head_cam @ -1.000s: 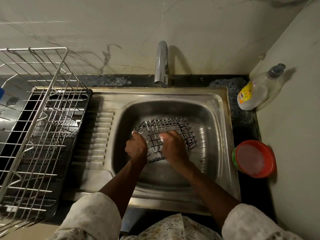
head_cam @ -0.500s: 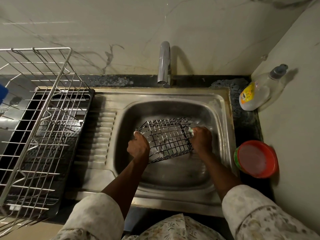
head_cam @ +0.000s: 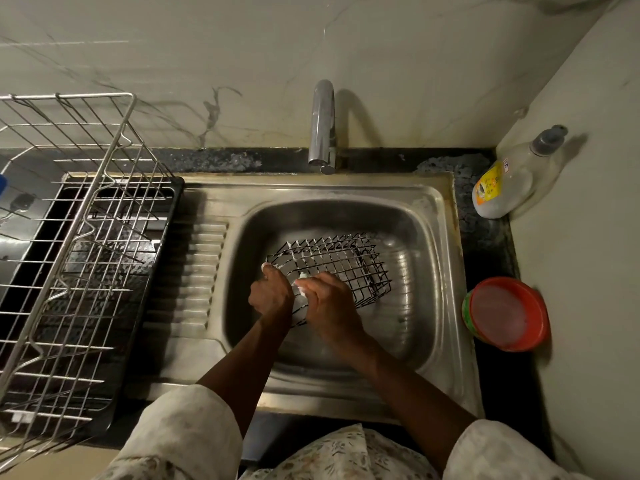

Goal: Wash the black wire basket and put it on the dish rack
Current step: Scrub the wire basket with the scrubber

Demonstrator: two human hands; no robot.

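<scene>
The black wire basket [head_cam: 337, 263] lies tilted in the steel sink [head_cam: 408, 237], its open side facing up and away. My left hand [head_cam: 272, 294] grips the basket's near left corner. My right hand [head_cam: 327, 306] holds a small pale scrubber [head_cam: 302, 284] and presses it against the basket's near side, close to my left hand. The wire dish rack [head_cam: 79, 258] stands to the left on a black drip tray.
A chrome tap [head_cam: 322, 128] rises behind the sink; no water is seen running. A soap bottle [head_cam: 509, 181] leans in the right corner. A red-rimmed round tub [head_cam: 507, 313] sits on the dark counter right of the sink. A ribbed drainboard [head_cam: 194, 278] lies between sink and rack.
My right hand swept from the basket's middle out to its right end, then back to the near left side beside my left hand. The left hand kept its grip.
</scene>
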